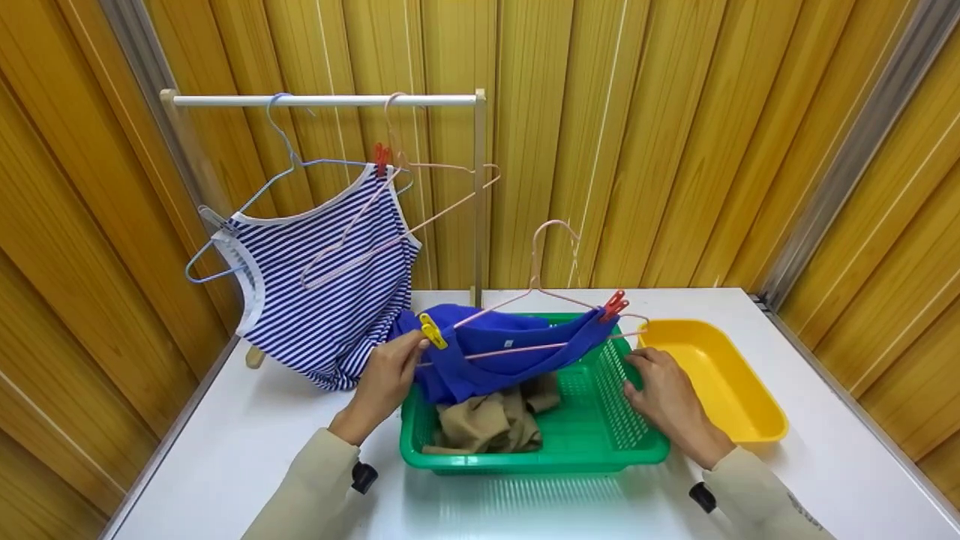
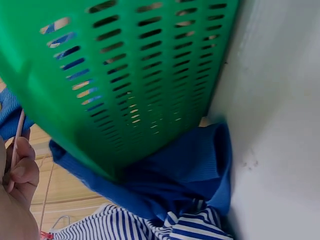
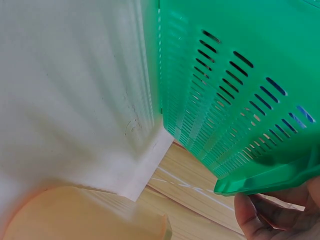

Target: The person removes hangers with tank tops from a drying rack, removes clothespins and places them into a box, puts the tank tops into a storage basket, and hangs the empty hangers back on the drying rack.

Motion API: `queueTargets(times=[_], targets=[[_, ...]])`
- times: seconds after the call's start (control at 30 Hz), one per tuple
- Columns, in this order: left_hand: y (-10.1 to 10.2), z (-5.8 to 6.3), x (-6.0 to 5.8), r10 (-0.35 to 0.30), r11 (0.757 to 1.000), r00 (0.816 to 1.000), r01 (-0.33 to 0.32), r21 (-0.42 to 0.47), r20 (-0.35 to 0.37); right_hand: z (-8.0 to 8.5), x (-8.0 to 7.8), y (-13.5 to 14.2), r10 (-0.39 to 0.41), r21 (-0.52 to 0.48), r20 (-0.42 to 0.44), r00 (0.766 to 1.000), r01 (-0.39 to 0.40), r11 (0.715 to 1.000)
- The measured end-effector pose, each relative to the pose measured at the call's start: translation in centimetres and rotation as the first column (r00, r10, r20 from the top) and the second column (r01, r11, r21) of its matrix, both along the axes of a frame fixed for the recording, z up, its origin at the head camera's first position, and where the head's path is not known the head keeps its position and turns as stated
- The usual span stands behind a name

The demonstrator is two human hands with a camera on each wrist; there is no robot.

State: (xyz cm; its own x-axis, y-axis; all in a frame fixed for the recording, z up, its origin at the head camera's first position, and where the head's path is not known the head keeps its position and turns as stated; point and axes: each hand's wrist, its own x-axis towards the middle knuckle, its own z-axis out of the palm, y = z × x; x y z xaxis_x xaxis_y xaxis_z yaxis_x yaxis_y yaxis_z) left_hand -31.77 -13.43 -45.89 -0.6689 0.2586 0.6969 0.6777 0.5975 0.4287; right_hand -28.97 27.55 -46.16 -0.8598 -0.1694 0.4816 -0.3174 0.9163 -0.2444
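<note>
Pinching the left end of a pink wire hanger [image 1: 535, 285], the left hand [image 1: 392, 371] holds a blue cloth garment [image 1: 495, 373] left-to-right over a green slotted plastic basket [image 1: 540, 459]; the right hand [image 1: 669, 390], apart, grips its rim.

The blue garment [image 1: 514, 367] is plain, its hanger [image 1: 535, 262] pink, one peg [image 1: 433, 331] yellow and the other peg [image 1: 614, 306] red. The basket [image 1: 532, 459] is green, the crumpled cloth [image 1: 487, 424] khaki, the tray [image 1: 716, 375] yellow. Navy and white stripes cover the white-trimmed top [image 1: 345, 300]. The table [image 1: 210, 465] is white; the walls [image 1: 532, 150] show yellow-brown wood grain.
</note>
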Motion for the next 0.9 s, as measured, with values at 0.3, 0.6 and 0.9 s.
queueTargets(times=[0.3, 0.6, 0.9], targets=[[0.0, -1.2, 0.0, -0.004, 0.999, 1.0, 0.003, -0.037, -0.013, 0.0, 0.0, -0.1, 0.003, 0.004, -0.005, 1.0, -0.003, 1.0], [-0.5, -2.7, 0.3, -0.022, 0.999, 1.0, 0.023, -0.045, 0.018, -0.1, 0.0, 0.0, -0.003, 0.003, 0.015, 1.0, 0.002, 1.0], [-0.8, -2.9, 0.5, -0.029, 0.997, 0.997, 0.034, -0.07, 0.074, 1.0, 0.0, 0.1, -0.004, 0.012, 0.07, 0.998, 0.003, 1.0]])
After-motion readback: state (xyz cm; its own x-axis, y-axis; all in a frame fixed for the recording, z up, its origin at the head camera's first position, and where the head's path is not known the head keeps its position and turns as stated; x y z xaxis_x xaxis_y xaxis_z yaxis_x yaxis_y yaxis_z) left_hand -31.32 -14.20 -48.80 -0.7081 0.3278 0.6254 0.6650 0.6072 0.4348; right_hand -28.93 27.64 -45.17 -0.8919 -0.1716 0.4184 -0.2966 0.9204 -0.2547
